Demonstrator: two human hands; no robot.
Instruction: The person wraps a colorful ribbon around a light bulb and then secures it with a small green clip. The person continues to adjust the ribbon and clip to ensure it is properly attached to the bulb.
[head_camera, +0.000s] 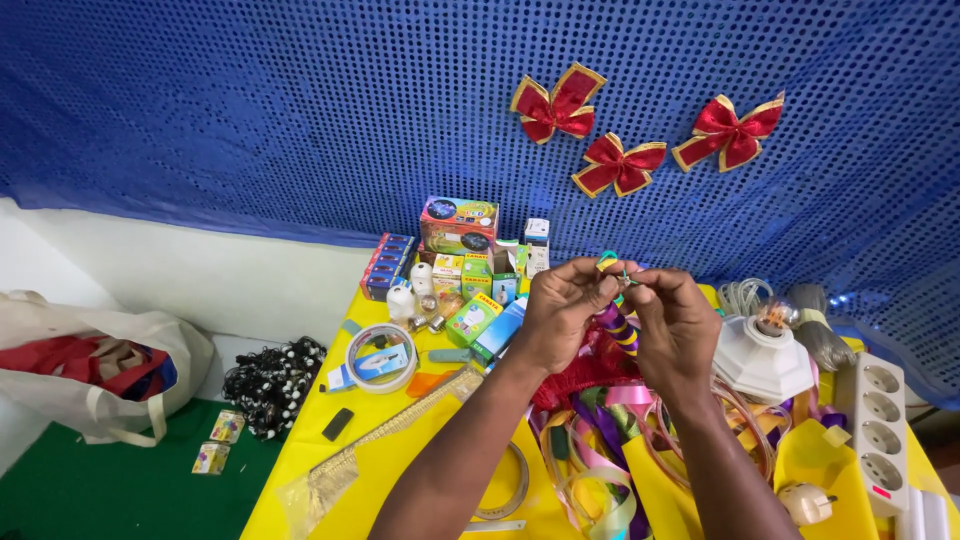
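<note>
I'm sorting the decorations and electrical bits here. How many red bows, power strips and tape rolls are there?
Red bows with gold edges on the blue cloth: 3
White power strips: 1
Tape rolls on the yellow table: 1
Total: 5

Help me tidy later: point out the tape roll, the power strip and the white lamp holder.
tape roll (381, 358), head view, on its upper face.
power strip (878, 430), head view, mid body between sockets.
white lamp holder (762, 362), head view, on its white base.
</note>
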